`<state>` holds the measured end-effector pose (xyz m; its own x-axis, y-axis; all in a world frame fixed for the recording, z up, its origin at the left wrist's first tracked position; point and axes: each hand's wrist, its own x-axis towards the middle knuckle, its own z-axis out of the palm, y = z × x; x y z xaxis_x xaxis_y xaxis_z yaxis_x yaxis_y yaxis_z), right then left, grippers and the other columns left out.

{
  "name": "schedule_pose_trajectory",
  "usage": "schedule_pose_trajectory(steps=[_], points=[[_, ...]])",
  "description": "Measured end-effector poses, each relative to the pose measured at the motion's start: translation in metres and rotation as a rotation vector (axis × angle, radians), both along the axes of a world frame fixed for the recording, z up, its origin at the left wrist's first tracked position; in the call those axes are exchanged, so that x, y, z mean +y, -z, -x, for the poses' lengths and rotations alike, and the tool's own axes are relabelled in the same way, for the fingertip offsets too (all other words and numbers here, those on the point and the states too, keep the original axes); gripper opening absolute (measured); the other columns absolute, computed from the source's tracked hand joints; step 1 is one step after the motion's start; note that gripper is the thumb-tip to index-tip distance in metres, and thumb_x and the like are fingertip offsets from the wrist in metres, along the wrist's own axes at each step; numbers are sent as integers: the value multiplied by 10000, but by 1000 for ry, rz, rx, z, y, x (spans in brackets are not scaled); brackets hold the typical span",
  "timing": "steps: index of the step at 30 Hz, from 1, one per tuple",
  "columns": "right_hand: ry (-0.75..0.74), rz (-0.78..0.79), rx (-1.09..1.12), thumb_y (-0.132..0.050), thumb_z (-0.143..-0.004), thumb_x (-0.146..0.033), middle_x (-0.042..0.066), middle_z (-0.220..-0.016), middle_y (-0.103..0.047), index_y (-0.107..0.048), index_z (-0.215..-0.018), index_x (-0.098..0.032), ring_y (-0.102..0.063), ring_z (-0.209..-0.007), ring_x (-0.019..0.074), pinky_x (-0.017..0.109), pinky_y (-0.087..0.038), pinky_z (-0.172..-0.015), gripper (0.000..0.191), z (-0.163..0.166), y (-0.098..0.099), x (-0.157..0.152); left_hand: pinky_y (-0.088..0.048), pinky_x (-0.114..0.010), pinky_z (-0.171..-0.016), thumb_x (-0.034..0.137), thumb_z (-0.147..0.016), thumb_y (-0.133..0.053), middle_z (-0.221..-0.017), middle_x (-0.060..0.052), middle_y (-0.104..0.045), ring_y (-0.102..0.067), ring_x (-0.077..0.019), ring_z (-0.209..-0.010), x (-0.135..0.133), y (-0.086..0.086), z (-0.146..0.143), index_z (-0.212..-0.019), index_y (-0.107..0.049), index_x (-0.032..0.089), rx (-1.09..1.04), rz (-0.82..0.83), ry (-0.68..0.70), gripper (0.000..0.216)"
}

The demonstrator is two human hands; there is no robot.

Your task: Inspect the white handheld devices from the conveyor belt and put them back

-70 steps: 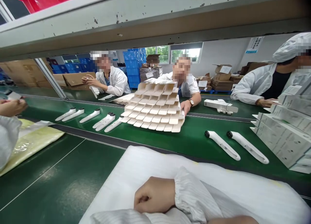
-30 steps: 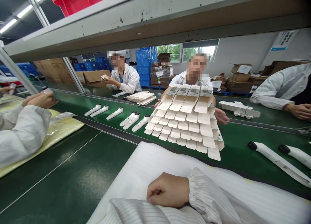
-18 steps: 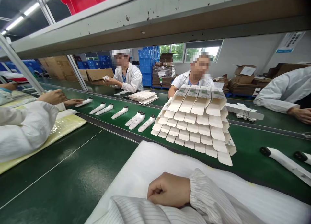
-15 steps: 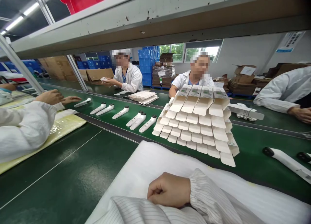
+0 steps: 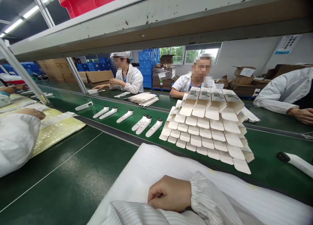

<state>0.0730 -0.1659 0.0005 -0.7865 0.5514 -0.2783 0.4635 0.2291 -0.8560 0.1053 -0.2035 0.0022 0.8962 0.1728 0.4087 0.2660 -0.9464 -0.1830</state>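
Observation:
My right hand (image 5: 170, 193) rests loosely closed in a fist at the bottom centre, on my folded left sleeve (image 5: 146, 214). I see nothing in its fingers. My left hand is out of sight, with only that striped sleeve showing. Beneath my arms lies a white foam sheet (image 5: 146, 166). Beyond it, a stepped stack of open white boxes (image 5: 202, 127) stands on the green belt (image 5: 117, 130), apart from my hand. To its left, several white handheld devices with dark tips, such as the nearest device (image 5: 154, 128), lie in a row.
Another white device (image 5: 297, 163) lies at the right. Co-workers sit across the belt, one beside flat cartons (image 5: 143, 98). At the left, a co-worker's sleeve (image 5: 19, 140) lies over a yellow padded sheet (image 5: 61, 130). A metal shelf (image 5: 146, 23) carrying a red bin (image 5: 93, 2) crosses overhead.
The box stack and the devices have shifted right along the belt. The left co-worker's hands have drawn back from the end device. A co-worker opposite now reaches left. My right hand stays still.

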Motion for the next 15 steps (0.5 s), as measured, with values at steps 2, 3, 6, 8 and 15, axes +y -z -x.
schedule_pose_trajectory(steps=[2, 3, 6, 8, 15], points=[[6, 3, -2, -584, -794, -348, -17, -774, -656, -702, -915, -192, -554, -713, 93, 171, -419, -669, 230, 0, 1, 0, -516, -199, -647, 403, -682, -598, -976, 245, -631, -561, -136, -1111, 20, -9, 15, -1092, -488, 672, 7, 3, 4, 503], [8, 6, -5, -585, -794, -348, -16, -779, -657, -702, -916, -191, -556, -718, 94, 172, -421, -673, 231, 0, 1, 0, -516, -197, -645, 408, -683, -593, -981, 247, -629, -560, -135, -1113, 29, -14, 21, -1107, -477, 670, 9, 13, -5, 512], [3, 15, -4, -583, -797, -363, -15, -795, -662, -701, -926, -196, -564, -737, 98, 174, -425, -683, 241, 0, 2, 1, -521, -205, -640, 419, -685, -583, -984, 243, -629, -561, -142, -1114, 47, -22, 30, -1134, -463, 661, 14, 57, -41, 523], [-3, 20, -2, -579, -800, -375, -15, -803, -664, -701, -929, -199, -569, -750, 100, 176, -428, -689, 250, -1, 1, 1, -522, -208, -627, 422, -689, -579, -983, 241, -630, -561, -143, -1115, 51, -24, 31, -1136, -462, 660, 17, 88, -33, 520], [-1, 7, -9, -578, -810, -365, -19, -790, -663, -694, -925, -190, -578, -755, 104, 182, -435, -699, 240, 0, 2, 1, -519, -207, -612, 397, -715, -591, -953, 227, -639, -574, -139, -1097, 27, -20, 21, -1076, -516, 662, -23, 274, 11, 454]])
